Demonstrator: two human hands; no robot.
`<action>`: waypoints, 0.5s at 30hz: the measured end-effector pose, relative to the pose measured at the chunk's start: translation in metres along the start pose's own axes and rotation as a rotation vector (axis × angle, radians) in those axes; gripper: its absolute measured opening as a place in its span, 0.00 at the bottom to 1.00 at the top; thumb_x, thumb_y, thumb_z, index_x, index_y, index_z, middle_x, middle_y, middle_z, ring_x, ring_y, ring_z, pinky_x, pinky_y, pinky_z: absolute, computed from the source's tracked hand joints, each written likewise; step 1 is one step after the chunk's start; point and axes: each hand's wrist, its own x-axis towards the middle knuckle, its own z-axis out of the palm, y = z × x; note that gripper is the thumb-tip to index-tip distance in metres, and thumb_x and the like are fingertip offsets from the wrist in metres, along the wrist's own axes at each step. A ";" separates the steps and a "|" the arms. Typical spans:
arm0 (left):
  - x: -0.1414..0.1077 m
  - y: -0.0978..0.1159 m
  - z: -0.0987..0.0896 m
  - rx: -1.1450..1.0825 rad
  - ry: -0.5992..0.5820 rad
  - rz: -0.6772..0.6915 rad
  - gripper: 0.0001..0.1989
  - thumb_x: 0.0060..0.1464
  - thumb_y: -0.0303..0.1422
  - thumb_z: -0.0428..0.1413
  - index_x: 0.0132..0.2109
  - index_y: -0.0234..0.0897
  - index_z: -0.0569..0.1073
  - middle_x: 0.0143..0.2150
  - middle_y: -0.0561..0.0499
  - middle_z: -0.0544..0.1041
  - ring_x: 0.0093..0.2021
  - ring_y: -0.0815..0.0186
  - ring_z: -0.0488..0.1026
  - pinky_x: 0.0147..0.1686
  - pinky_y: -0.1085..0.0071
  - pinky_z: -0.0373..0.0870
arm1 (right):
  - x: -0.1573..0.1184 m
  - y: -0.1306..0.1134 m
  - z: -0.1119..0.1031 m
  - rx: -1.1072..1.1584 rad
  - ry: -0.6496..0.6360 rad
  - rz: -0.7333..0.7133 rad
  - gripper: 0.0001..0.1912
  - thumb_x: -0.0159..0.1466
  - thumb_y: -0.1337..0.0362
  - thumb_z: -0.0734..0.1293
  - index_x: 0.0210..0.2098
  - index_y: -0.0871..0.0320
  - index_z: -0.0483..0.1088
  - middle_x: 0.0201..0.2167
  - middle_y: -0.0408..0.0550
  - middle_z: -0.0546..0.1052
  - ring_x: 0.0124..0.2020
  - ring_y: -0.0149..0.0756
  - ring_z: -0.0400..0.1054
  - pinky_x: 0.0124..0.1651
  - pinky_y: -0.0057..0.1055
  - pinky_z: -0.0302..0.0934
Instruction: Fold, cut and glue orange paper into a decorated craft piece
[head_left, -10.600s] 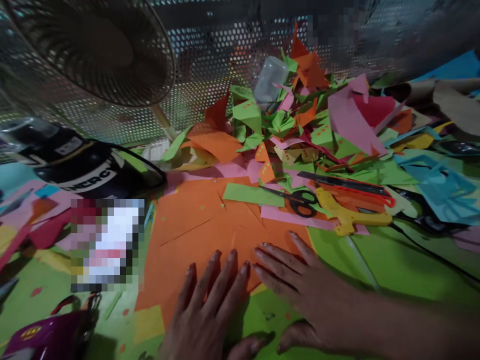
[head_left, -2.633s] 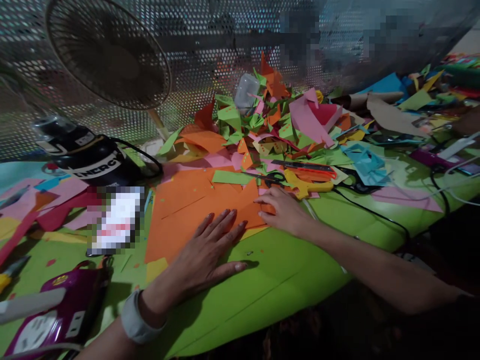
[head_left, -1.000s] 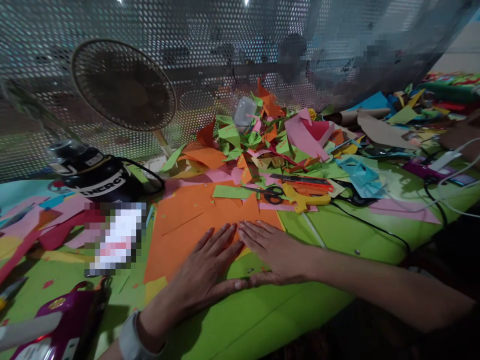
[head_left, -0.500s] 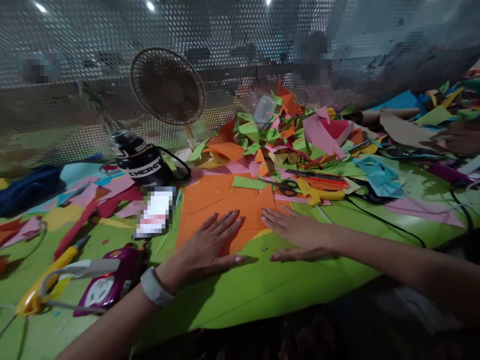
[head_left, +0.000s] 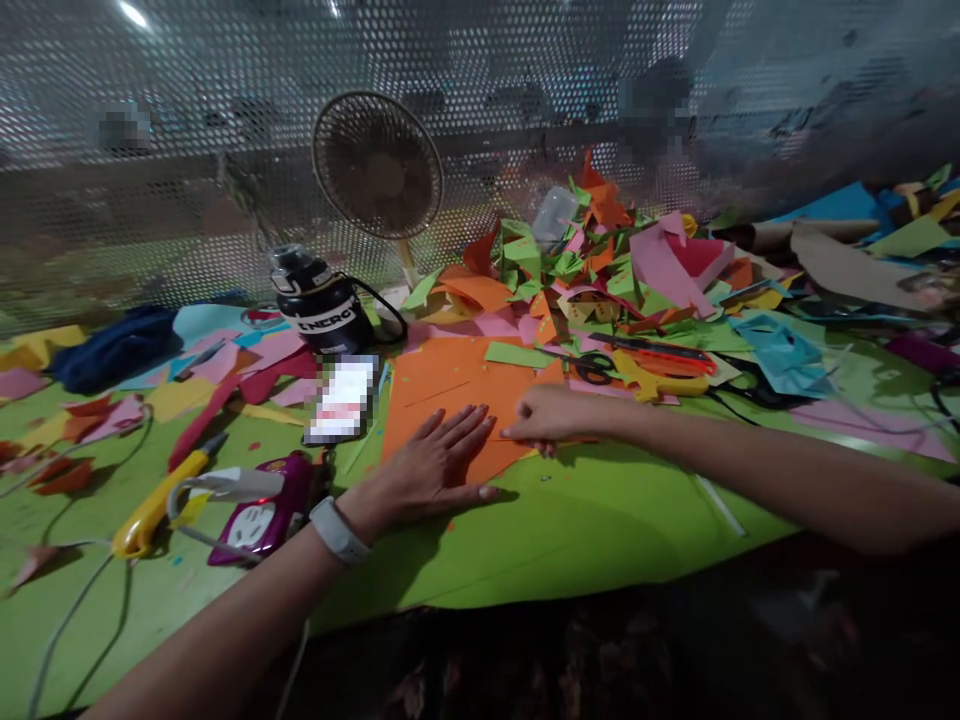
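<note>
My left hand [head_left: 435,463], with a pale wristband, lies flat on the lower part of an orange paper sheet [head_left: 429,378], fingers spread and thumb reaching onto the green table covering [head_left: 577,540]. At the sheet's right side my right hand [head_left: 546,414] is closed, its fingers curled in and its knuckles toward the paper. Whatever those fingers may hold is hidden. Thin cut lines or edges show on the orange sheet. A light green paper strip [head_left: 517,354] rests across its upper right, near black-handled scissors [head_left: 595,368].
A yellow glue gun [head_left: 660,380] and a red cutter [head_left: 675,355] lie to the right; another yellow glue gun [head_left: 154,512] and a purple power strip [head_left: 262,510] lie left. A phone [head_left: 343,398], dark bottle [head_left: 326,310], fan [head_left: 379,165] and heaped paper scraps [head_left: 600,260] stand beyond.
My right hand has gone from flat and spread to closed, with the arm shifted up the table. The left hand stays flat on the orange paper. The view has turned slightly left.
</note>
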 end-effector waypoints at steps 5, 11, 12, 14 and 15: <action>0.000 -0.004 0.006 0.031 0.011 0.015 0.43 0.59 0.59 0.39 0.71 0.38 0.40 0.72 0.42 0.45 0.71 0.52 0.42 0.67 0.51 0.40 | 0.023 -0.001 0.006 0.137 -0.174 0.116 0.23 0.64 0.58 0.67 0.17 0.61 0.65 0.11 0.42 0.71 0.16 0.27 0.68 0.25 0.23 0.62; -0.001 -0.007 0.007 0.056 0.022 0.027 0.42 0.59 0.58 0.39 0.71 0.39 0.38 0.72 0.44 0.42 0.71 0.53 0.42 0.67 0.52 0.37 | 0.001 0.035 -0.009 0.173 -0.185 0.200 0.22 0.61 0.56 0.70 0.16 0.63 0.66 0.10 0.40 0.70 0.14 0.25 0.65 0.23 0.23 0.60; -0.001 -0.006 0.006 0.053 0.013 0.026 0.42 0.59 0.59 0.39 0.71 0.39 0.38 0.72 0.44 0.42 0.71 0.53 0.42 0.67 0.52 0.38 | -0.005 0.042 -0.011 0.174 -0.177 0.219 0.22 0.61 0.57 0.70 0.16 0.63 0.66 0.10 0.40 0.70 0.14 0.25 0.65 0.23 0.23 0.60; -0.001 -0.004 0.003 0.043 -0.005 0.015 0.43 0.59 0.59 0.39 0.71 0.39 0.38 0.72 0.44 0.42 0.71 0.53 0.41 0.67 0.51 0.38 | -0.018 0.055 -0.016 0.174 -0.156 0.250 0.22 0.63 0.59 0.68 0.16 0.63 0.66 0.10 0.41 0.70 0.13 0.25 0.64 0.22 0.23 0.60; -0.001 -0.003 0.001 0.039 -0.011 0.011 0.43 0.59 0.59 0.39 0.71 0.39 0.39 0.72 0.44 0.42 0.71 0.53 0.41 0.67 0.51 0.39 | -0.024 0.060 -0.019 0.174 -0.142 0.262 0.22 0.64 0.60 0.67 0.16 0.62 0.66 0.10 0.41 0.70 0.13 0.24 0.63 0.22 0.23 0.60</action>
